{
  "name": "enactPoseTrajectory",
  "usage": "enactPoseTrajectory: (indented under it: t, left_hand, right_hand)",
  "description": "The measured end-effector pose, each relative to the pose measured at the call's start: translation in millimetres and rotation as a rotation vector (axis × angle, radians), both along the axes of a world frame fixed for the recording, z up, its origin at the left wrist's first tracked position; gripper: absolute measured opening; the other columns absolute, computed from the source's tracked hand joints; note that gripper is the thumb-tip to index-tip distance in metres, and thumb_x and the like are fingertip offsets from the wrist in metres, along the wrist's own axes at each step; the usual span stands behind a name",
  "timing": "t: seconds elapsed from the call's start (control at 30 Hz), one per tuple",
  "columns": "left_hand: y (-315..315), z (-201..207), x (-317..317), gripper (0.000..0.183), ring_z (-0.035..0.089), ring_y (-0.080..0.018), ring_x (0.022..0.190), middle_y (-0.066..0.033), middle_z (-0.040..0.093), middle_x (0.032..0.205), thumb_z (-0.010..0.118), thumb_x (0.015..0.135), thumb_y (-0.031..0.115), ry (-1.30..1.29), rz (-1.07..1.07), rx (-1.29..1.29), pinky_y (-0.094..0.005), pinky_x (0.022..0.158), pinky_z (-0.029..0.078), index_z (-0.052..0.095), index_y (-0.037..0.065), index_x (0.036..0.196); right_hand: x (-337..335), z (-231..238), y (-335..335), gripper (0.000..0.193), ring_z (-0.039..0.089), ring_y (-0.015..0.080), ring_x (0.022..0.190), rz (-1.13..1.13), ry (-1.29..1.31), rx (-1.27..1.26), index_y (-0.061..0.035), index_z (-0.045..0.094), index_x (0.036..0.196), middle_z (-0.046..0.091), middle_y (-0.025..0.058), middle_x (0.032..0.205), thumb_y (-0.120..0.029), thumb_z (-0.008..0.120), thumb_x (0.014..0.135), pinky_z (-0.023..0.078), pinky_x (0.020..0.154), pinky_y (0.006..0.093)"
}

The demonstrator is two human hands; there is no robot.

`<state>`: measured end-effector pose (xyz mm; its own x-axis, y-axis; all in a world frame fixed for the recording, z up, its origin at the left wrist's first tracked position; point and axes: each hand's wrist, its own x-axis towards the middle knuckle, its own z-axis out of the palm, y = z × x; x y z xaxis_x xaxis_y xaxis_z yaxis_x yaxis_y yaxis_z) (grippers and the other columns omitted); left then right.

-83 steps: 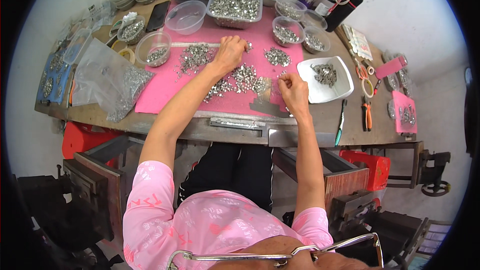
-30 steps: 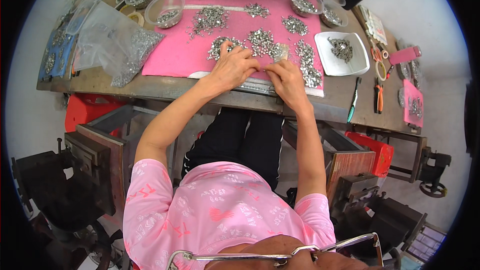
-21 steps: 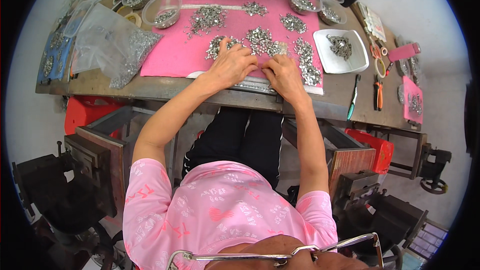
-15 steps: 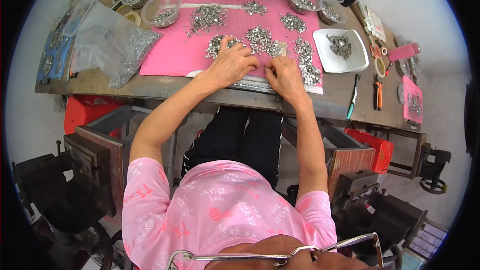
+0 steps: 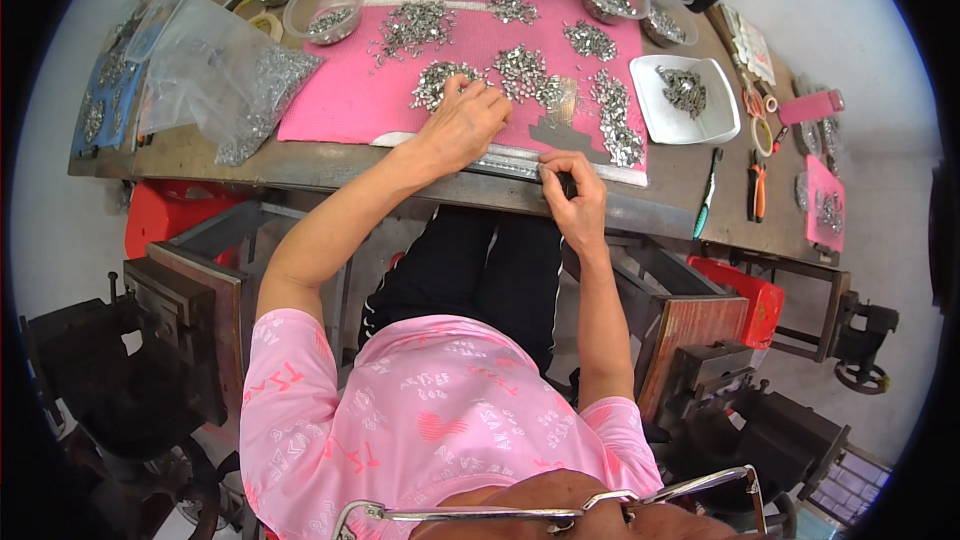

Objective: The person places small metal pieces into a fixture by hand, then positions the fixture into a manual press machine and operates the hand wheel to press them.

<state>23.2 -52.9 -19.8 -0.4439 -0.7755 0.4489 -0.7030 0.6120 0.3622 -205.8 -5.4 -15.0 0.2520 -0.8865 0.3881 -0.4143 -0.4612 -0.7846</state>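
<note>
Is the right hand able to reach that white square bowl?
Probably yes: the right hand is at the table's front edge, with only the mat and low silver pieces between it and the white bowl.

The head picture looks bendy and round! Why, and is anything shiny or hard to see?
In the head view, the fisheye lens bows the long brown table and leaves dark corners; in the head view, the tiny silver pieces glint, too small to tell apart clearly; in the head view, below the table looks shadowy.
</note>
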Motion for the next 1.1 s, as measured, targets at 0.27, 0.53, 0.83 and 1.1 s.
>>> enactPoseTrajectory:
  t: [0.27,0.53,0.83,1.1]
  left_hand:
    - [28,9,-15,0.007,0.06,-0.03,0.092,-0.0092,0.062,0.092,0.061,0.092,0.004,0.411,-0.039,0.265,-0.0413,0.087,0.041,0.058,0.005,0.098]
    - [44,2,-31,0.009,0.058,-0.0286,0.091,-0.0084,0.062,0.093,0.062,0.091,0.006,0.391,-0.105,0.203,-0.0399,0.086,0.04,0.058,0.005,0.099]
    - [44,2,-37,0.007,0.058,-0.0285,0.091,-0.0079,0.061,0.09,0.063,0.09,0.009,0.344,-0.085,0.12,-0.0411,0.088,0.039,0.06,0.006,0.095]
    - [45,4,-37,0.008,0.057,-0.0289,0.092,-0.0085,0.061,0.092,0.065,0.088,0.009,0.209,-0.081,-0.099,-0.043,0.087,0.042,0.062,0.006,0.095]
  right_hand:
    - [3,4,0,0.012,0.063,0.0273,0.086,0.023,0.118,-0.2,-0.0031,0.063,0.09,0.067,0.0093,0.092,0.002,0.069,0.08,0.046,0.081,0.0379]
    - [-7,-4,5,0.014,0.065,0.027,0.087,-0.03,0.098,-0.215,-0.0019,0.067,0.096,0.068,0.0103,0.093,0.002,0.068,0.083,0.049,0.082,0.0363]
    - [-13,-11,2,0.009,0.066,0.0198,0.085,-0.088,-0.161,-0.015,0.0006,0.069,0.099,0.071,0.0105,0.095,-0.001,0.066,0.091,0.051,0.078,0.0307]
    - [-13,-8,1,0.007,0.067,0.0229,0.083,-0.107,-0.14,-0.069,0.0015,0.068,0.096,0.07,0.012,0.092,0.002,0.065,0.09,0.051,0.077,0.0318]
